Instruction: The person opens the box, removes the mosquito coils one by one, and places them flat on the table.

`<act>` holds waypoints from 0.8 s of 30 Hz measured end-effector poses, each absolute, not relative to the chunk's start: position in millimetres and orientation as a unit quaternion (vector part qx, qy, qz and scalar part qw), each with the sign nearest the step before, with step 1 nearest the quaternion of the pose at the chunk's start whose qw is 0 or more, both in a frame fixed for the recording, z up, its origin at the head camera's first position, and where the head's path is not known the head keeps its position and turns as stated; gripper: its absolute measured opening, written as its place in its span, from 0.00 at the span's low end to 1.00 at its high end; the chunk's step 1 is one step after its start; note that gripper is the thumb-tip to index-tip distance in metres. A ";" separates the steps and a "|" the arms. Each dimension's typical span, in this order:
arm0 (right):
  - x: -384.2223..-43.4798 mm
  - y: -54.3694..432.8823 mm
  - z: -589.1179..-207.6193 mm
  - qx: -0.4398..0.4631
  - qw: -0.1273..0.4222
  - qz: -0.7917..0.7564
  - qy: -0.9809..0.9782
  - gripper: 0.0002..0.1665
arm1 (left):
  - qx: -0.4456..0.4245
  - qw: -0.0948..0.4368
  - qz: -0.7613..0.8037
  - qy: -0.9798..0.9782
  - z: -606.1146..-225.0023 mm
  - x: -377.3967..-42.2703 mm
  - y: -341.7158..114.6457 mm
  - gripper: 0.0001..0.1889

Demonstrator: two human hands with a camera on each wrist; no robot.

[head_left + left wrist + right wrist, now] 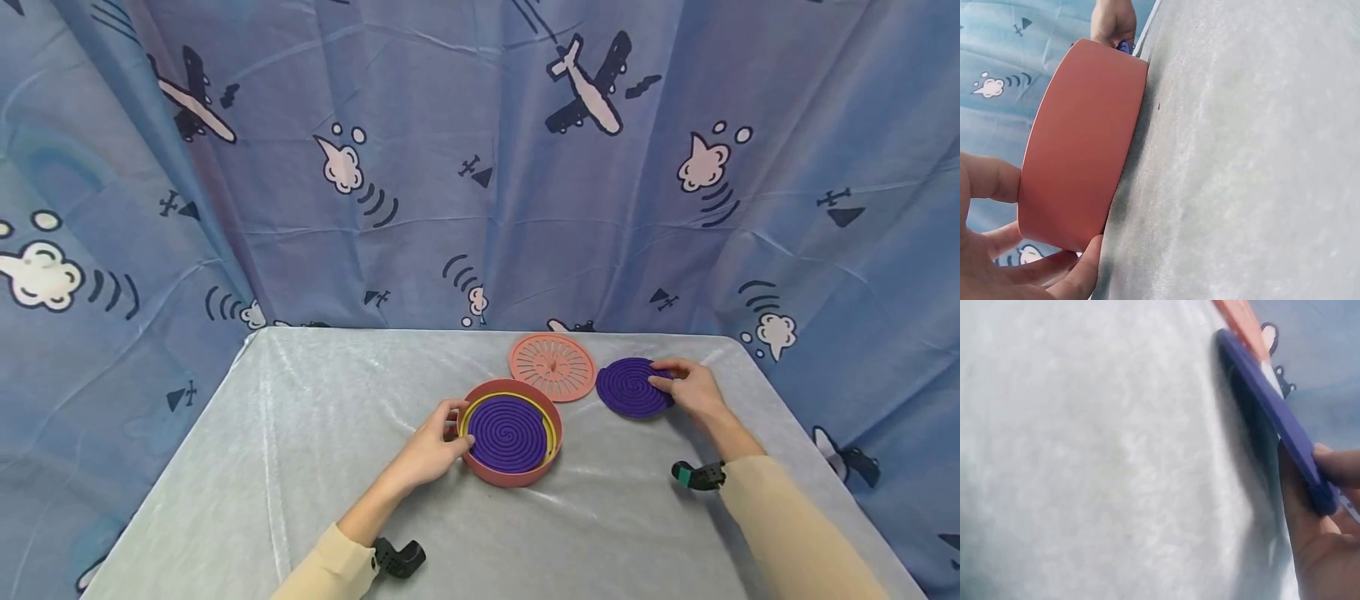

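Note:
My left hand (435, 446) grips the left side of a round salmon-coloured mosquito coil case (505, 481), thumb at the rim and fingers along the outer wall (1079, 150). Inside the case lies a purple spiral mosquito coil (507, 433), with a yellow edge (551, 433) showing around it. Between thumb and fingers, my right hand (693, 390) pinches the right edge of a second purple mosquito coil (632, 387). The right wrist view shows this coil (1272, 406) edge-on and tilted, its near edge raised over the tablecloth with a shadow beneath.
A slotted salmon lid (552, 367) lies flat behind the case, left of the held coil. The table (337, 400) has a pale cloth. Behind it hangs a blue curtain (420, 167) with printed planes. Black wrist devices (401, 558) sit by both sleeves.

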State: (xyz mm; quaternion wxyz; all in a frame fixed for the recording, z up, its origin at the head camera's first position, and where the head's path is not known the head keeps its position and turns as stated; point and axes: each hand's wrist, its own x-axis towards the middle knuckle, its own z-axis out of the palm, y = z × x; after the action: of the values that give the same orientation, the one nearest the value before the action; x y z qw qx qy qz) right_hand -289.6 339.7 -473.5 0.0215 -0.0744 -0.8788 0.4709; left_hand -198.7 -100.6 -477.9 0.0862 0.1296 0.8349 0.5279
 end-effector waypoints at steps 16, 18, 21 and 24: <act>-277.1 364.1 -473.0 -0.054 0.016 0.450 -0.891 0.24 | 0.131 0.086 0.530 0.833 -477.1 -198.5 -101.5 0.27; -274.6 365.9 -470.2 -0.053 0.019 0.445 -0.894 0.24 | 0.131 0.087 0.532 0.832 -476.3 -198.4 -101.6 0.27; -270.9 363.8 -464.9 -0.051 0.017 0.451 -0.891 0.24 | 0.132 0.088 0.535 0.830 -475.4 -199.0 -101.0 0.27; -268.3 355.4 -459.0 -0.041 0.015 0.468 -0.883 0.24 | 0.133 0.089 0.534 0.830 -475.6 -199.6 -100.5 0.27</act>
State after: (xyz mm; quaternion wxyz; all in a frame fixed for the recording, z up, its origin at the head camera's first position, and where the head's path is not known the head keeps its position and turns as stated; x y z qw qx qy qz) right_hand -268.3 355.4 -459.0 0.0146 -0.0413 -0.8828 0.4676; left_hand -199.6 -100.5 -475.6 0.0890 0.1332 0.8303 0.5337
